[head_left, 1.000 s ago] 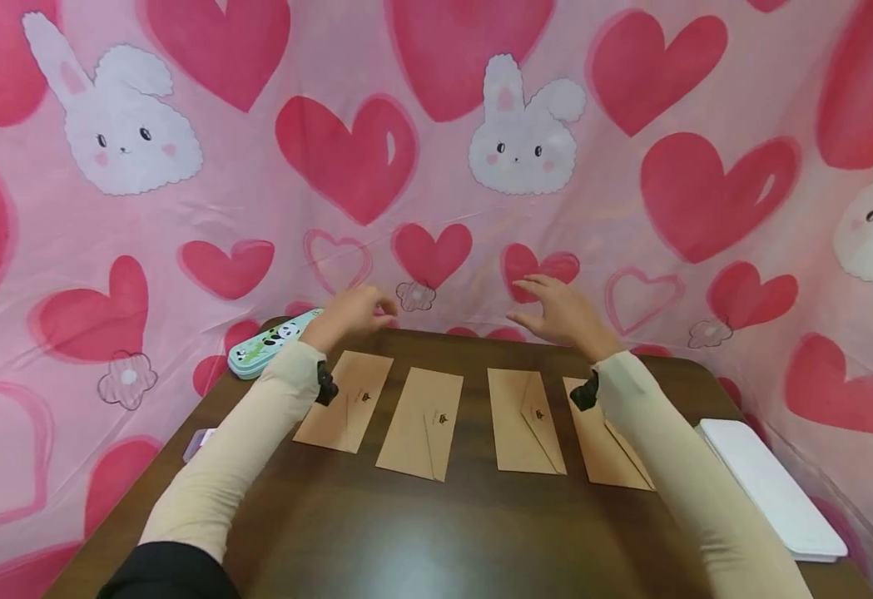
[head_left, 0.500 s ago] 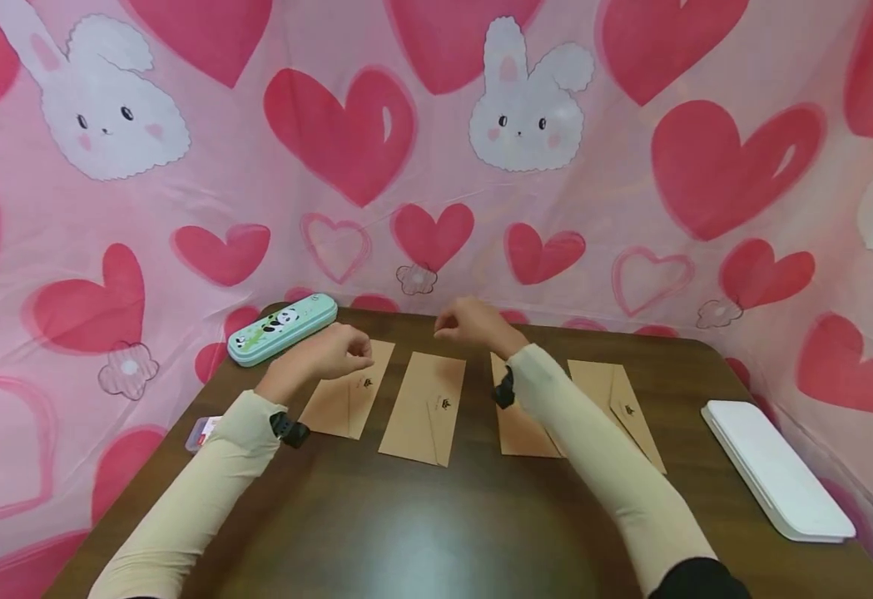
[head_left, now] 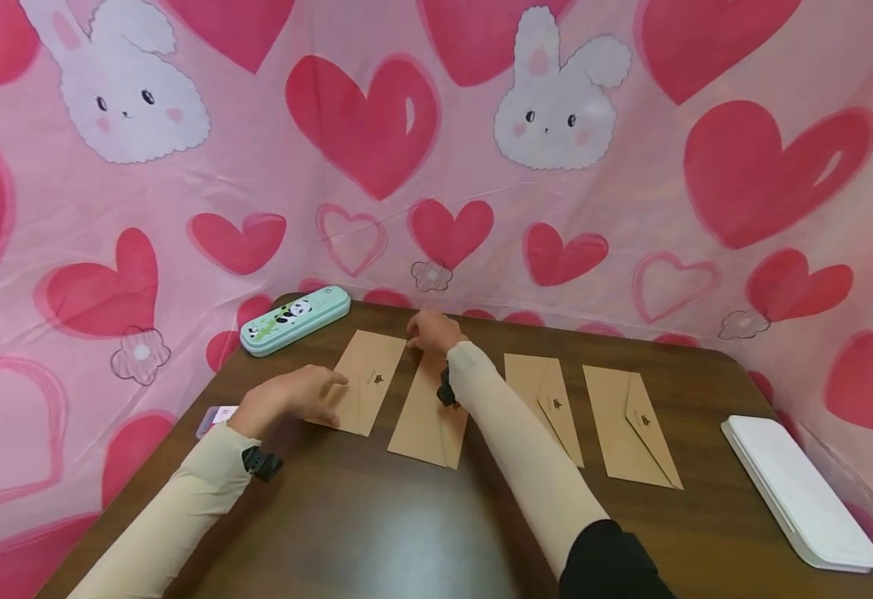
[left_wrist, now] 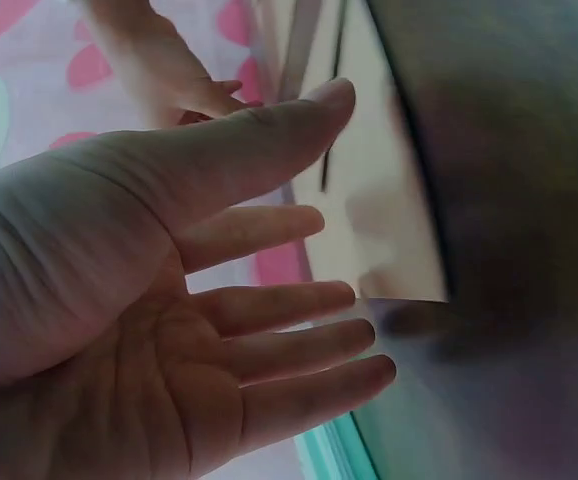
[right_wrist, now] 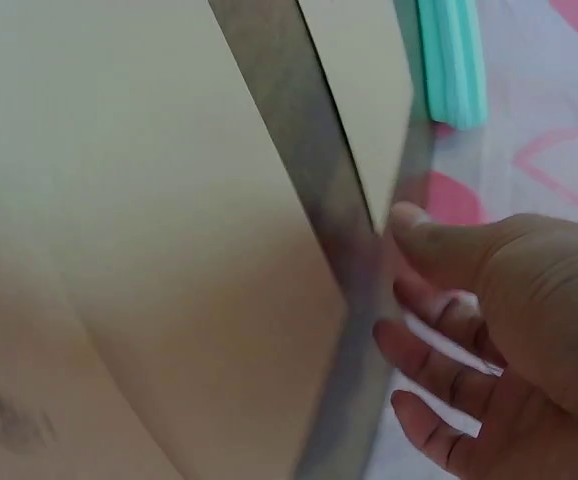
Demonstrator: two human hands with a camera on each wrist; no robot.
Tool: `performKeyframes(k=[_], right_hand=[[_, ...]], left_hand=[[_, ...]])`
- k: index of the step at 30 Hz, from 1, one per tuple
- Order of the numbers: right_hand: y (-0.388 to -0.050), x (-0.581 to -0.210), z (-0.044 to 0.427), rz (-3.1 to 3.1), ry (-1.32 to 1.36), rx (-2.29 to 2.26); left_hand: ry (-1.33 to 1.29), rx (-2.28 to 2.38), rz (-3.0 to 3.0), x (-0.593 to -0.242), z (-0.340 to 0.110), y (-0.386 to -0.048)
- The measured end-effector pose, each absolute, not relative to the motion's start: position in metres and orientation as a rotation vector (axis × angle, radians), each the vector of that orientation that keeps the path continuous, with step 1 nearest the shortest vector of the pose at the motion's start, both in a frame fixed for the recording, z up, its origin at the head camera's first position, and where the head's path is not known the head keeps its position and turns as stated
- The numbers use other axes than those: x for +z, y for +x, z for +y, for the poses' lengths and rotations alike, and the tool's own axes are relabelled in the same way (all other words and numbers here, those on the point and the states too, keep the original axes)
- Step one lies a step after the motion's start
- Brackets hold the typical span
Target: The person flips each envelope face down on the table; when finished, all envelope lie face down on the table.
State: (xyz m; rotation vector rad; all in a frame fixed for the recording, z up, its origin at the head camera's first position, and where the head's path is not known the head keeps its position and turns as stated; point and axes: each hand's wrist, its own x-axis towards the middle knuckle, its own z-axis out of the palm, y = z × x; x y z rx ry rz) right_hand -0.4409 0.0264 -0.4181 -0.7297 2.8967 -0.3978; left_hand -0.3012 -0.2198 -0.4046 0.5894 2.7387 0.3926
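Several brown paper envelopes with small dark crown prints lie in a row in the head view. My left hand [head_left: 290, 395] hovers at the left edge of the leftmost envelope [head_left: 369, 370], its fingers extended and thumb apart, holding nothing. At that envelope's far right corner is my right hand [head_left: 434, 330], above the far end of the second envelope [head_left: 424, 428]. In the right wrist view the right thumb [right_wrist: 434, 240] is by the corner of the leftmost envelope [right_wrist: 364, 85], the other fingers loosely bent and apart from it. Whether the thumb touches the paper, I cannot tell.
A mint panda pencil case [head_left: 297, 320] lies at the back left. Near the left edge is a small clear box [head_left: 217, 418], partly behind my wrist. Two more envelopes, a third [head_left: 544, 395] and a fourth [head_left: 627, 424], lie rightward. A white case [head_left: 803, 491] sits far right.
My right hand has travelled left from above the right-hand envelopes to the leftmost envelope's far corner. The left hand has come back lower and nearer, its fingers straightening. The envelopes lie as before.
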Motion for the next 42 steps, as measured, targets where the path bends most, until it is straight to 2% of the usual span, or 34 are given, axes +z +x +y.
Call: performKeyframes(k=[5, 16, 26, 36, 42], right_hand=[[-0.441, -0.430, 0.018, 2.920, -0.629, -0.271], [-0.450, -0.433, 0.008, 2.895, -0.574, -0.355], [-0.449, -0.428, 0.016, 2.880, -0.815, -0.564], [-0.446, -0.411, 0.028, 2.775, -0.871, -0.795], [-0.443, -0.401, 0.029, 2.662, -0.840, -1.114]], left_hand=[[0.614, 0.326, 2.743, -0.412, -0.217, -0.291], [0.672, 0.230, 2.790, -0.418, -0.210, -0.287], [0.693, 0.300, 2.773, -0.423, -0.222, -0.284], [0.721, 0.482, 2.722, -0.424, -0.219, -0.283], [0.745, 0.679, 2.653, -0.429, -0.219, -0.279]])
